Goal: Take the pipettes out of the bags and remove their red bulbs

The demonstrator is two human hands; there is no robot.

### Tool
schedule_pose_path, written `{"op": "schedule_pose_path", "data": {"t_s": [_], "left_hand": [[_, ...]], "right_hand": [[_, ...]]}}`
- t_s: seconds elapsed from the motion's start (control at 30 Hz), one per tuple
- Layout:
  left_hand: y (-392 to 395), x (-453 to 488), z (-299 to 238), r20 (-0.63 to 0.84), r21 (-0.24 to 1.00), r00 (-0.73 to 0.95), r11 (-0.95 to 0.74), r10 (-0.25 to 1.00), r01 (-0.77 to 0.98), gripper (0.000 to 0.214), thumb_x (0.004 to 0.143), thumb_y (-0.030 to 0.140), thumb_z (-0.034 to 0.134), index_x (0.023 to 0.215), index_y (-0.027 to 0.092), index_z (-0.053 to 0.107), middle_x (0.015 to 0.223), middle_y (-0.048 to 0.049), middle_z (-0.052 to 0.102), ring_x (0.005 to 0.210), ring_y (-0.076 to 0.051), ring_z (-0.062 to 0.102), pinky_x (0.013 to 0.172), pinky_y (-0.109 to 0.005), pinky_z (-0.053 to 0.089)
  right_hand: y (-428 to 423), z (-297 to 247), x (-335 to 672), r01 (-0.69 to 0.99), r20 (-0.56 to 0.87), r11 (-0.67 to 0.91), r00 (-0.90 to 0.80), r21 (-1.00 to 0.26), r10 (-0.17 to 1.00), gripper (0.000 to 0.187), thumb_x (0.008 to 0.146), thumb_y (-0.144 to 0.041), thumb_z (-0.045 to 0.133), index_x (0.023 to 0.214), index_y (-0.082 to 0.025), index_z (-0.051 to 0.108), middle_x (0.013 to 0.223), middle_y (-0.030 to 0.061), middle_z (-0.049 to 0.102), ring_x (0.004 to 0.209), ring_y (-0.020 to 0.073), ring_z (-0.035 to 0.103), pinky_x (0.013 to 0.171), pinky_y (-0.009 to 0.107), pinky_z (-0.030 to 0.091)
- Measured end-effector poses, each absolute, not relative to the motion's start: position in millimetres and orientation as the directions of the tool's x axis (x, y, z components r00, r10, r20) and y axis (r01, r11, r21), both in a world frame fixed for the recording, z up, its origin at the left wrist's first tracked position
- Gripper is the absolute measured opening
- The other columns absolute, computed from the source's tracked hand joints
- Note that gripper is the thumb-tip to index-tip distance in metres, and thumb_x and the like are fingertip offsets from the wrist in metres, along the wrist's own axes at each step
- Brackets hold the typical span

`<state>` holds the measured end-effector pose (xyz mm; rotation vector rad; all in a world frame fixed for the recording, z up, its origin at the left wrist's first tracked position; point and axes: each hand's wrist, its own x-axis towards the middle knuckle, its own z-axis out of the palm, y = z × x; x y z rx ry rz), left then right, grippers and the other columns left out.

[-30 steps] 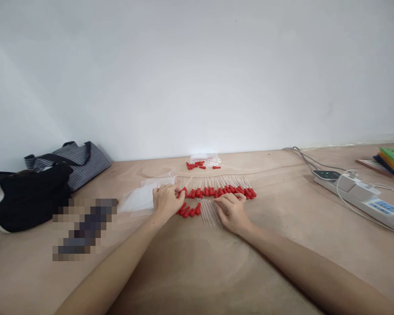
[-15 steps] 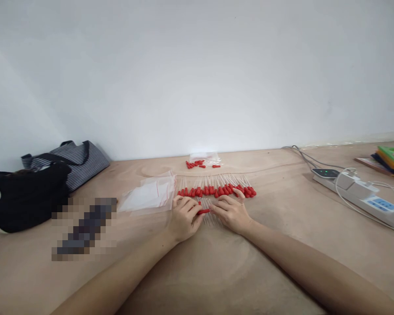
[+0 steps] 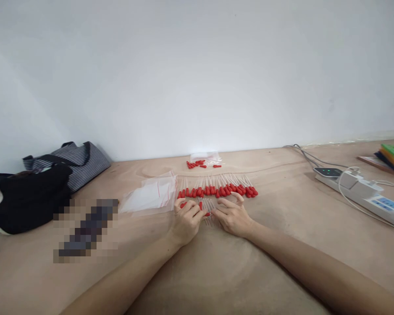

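- A person's left hand [image 3: 188,221] pinches a small red rubber bulb [image 3: 207,215] between thumb and fingers, the grip closed.
- The right hand [image 3: 233,217] faces it, fingertips drawn in just beside the bulb's other end; whether they hold a thin tube cannot be told.
- The pinched bulb is between the two hands, above a group of clear thin tubes [image 3: 210,204] on a wooden table [image 3: 236,271].
- Beyond the hands, a row of droppers [image 3: 208,190] lies side by side, red ends toward the person.
- Left of the row, clear zip bags [image 3: 147,196] overlap in a loose pile.
- Near the wall [image 3: 197,78], loose red bulbs [image 3: 193,165] lie beside another clear bag [image 3: 203,156].
- At far right is a white power strip [image 3: 354,193] with cables.
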<state>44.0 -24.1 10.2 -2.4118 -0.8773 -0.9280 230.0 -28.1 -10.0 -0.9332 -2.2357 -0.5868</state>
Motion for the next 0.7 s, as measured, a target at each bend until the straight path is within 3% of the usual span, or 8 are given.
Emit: {"op": "schedule_pose_path", "data": {"t_s": [0.57,0.7], "left_hand": [[-27.6,42.6,12.8,0.74,-0.159,0.563,-0.718,0.368,0.678,0.025,0.086,0.015,0.04,0.073,0.022,0.06,0.059,0.0034,0.061,0.068,-0.013,0.054,0.08,-0.039,0.025],[-23.8,31.9,16.4,0.756,-0.052,0.473,-0.679,0.453,0.732,0.019,0.084,0.021,0.047,0.072,0.023,0.062,0.062,0.0029,0.062,0.072,-0.015,0.055,0.079,-0.038,0.027]], "right_hand": [[-26.2,-6.5,230.2,0.719,0.693,0.674,-0.574,0.172,0.435,0.024,0.086,-0.02,0.041,0.064,-0.019,0.052,0.055,-0.003,0.059,0.08,0.011,0.051,0.094,0.037,0.01],[-27.8,-2.1,236.3,0.774,0.746,0.63,-0.455,0.062,0.486,0.022,0.085,-0.022,0.043,0.067,-0.02,0.056,0.058,-0.0034,0.06,0.078,0.0118,0.05,0.091,0.037,0.012]]}}
